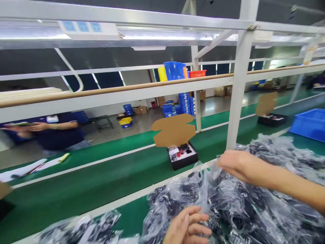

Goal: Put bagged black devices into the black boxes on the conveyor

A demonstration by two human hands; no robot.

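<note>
1. We have the bagged dark items (236, 200) heaped on the desk (132, 218), under and around both hands, with more stretching off to the right beneath the forearm.
2. Our left hand (189, 225) is at the heap's near side, fingers apart and loosely curled, with nothing visible in its grasp.
3. Our right hand (236, 166) reaches over the heap, fingers extended and close together, clear plastic at the tips – we cannot tell whether it is gripping any.
4. Left of our left hand lies a smaller batch of bags (88, 230), apart from the main heap.
5. Done so far, as we judge it: beyond our hands, an open black box (184, 161) already holds red and dark pieces.
6. Left, in our judgement: plenty of bags remain unsorted – and we cannot tell whether the box contains one.
</note>
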